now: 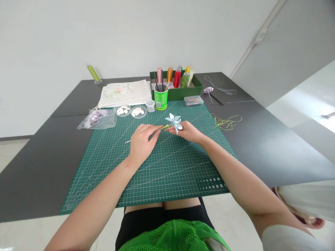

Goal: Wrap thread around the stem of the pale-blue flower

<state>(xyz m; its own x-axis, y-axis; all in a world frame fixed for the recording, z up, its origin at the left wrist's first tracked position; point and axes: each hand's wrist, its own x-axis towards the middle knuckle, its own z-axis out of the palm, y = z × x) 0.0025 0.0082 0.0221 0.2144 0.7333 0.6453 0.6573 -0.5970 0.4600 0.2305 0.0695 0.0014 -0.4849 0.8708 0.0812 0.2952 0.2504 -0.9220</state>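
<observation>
Above the middle of the green cutting mat [167, 164], a pale blue flower [175, 122] is held between my two hands. My left hand [143, 139] pinches the yellow-green stem with thumb and forefinger. My right hand [188, 131] is closed on the flower just below its petals; its fingers are partly hidden by them. The blossom tilts to the right, its stem pointing left. A thin pale stick [128, 142] shows to the left of my left hand.
Behind the hands stand a green cup [161, 97] of tools, a dark green box [176, 93] of thread spools, small dishes [138, 111] and a clear case [193, 100]. A plastic bag [98, 119] lies left, paper sheets [125, 93] behind it, loose yellow-green thread [226, 122] right.
</observation>
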